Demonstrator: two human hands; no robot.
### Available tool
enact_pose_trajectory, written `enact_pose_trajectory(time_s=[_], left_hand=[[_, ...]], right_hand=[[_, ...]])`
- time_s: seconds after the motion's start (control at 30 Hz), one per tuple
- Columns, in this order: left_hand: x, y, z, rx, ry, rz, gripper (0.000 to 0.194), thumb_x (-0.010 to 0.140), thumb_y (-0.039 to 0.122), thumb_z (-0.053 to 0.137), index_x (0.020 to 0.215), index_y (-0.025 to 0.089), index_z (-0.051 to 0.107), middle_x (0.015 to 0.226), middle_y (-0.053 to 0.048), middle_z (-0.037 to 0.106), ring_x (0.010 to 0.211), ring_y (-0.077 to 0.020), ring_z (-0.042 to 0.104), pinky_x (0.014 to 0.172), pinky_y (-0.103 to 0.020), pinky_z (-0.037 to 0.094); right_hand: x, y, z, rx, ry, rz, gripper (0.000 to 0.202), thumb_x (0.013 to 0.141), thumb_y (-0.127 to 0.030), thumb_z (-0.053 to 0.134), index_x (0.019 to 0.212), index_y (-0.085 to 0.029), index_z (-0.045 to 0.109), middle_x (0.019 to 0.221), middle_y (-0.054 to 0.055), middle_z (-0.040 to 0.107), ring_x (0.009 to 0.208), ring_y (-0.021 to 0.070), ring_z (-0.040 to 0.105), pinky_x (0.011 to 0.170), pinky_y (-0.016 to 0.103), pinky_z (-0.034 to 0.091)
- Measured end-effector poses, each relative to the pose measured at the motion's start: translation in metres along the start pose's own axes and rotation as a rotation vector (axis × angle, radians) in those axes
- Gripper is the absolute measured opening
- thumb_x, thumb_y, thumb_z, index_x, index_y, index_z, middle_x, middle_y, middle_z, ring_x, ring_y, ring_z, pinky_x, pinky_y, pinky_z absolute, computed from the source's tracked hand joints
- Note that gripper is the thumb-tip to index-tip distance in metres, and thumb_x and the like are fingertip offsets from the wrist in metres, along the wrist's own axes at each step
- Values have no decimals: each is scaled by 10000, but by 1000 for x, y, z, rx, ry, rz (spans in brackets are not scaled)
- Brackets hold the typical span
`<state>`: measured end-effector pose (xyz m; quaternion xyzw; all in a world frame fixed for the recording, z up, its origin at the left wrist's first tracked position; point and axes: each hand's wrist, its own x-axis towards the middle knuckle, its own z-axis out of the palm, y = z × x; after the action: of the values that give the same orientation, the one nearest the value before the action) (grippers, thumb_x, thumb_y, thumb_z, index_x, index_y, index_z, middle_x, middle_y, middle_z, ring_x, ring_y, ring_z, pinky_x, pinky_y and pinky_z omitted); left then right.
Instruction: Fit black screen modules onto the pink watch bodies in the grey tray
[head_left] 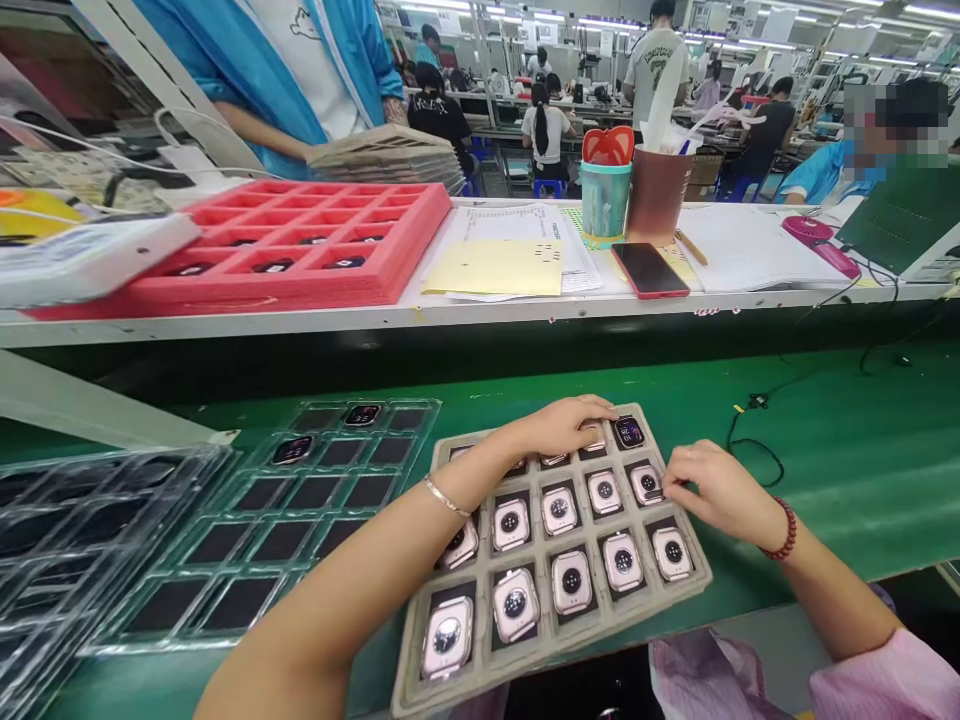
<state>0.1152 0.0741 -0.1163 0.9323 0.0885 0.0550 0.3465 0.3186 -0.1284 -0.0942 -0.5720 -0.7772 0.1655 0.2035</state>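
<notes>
A beige compartment tray (pixel 547 640) lies at a slant on the green bench, holding several pink watch cases, most with their round sensor backs up. One watch (pixel 628 432) in the top right compartment shows a lit screen. My left hand (pixel 574 425) reaches over the tray's far row, its fingers on a watch (pixel 592 437) beside the lit one. At the tray's right edge, my right hand (pixel 705 485) has its fingers curled against the watch (pixel 646 482) in the second row. Its fingertips are partly hidden. My left forearm covers part of the tray's left side.
Left of the tray are a clear plastic tray (pixel 259 540) with two watches and stacked clear trays (pixel 90 530). A shelf ahead holds a red foam tray (pixel 300 285), papers, a phone (pixel 649 270) and cups. A black cable (pixel 757 450) lies right. A person stands behind the shelf.
</notes>
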Motion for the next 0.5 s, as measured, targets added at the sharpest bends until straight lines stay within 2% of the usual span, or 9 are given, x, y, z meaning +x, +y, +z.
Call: enact_pose_trajectory(time_s=[0.07,0.17,0.23,0.37,0.5], left_hand=[[0,-1,0,-10,-1,14,457,873,189,468,1320,146,552,1364,-78,475,1278,-189,423,1104,-305,302],[1,-4,-1,-20,-4,20,456,872,196,475,1319,149,554,1360,-74,479,1259,-189,440,1091,-304,316],[1,-6,-1,-26,-7,19,448,874,196,474,1311,149,559,1361,-71,478,1257,-187,441,1089,-302,317],[1,-7,0,-23,-16,17,435,884,199,466,1305,148,562,1360,-65,481,1263,-185,431,1096,-302,306],[1,-8,1,-19,-22,20,439,889,211,464,1314,144,552,1370,-68,469,1273,-191,419,1102,-314,300]], right_hand=[[0,-1,0,6,-31,-14,166,922,-148,524,765,-158,578,770,-13,546,727,131,463,734,292,286],[0,0,0,170,23,100,184,949,-230,502,801,-169,593,801,-15,566,742,117,491,702,252,328],[3,4,0,199,26,176,221,955,-273,473,800,-162,586,775,-12,568,710,112,493,650,237,330],[11,12,2,147,-47,232,317,963,-342,415,778,-148,584,720,-2,555,643,112,461,607,237,306],[13,15,0,220,-84,255,358,949,-419,443,788,-153,621,720,-2,557,624,105,440,570,226,301]])
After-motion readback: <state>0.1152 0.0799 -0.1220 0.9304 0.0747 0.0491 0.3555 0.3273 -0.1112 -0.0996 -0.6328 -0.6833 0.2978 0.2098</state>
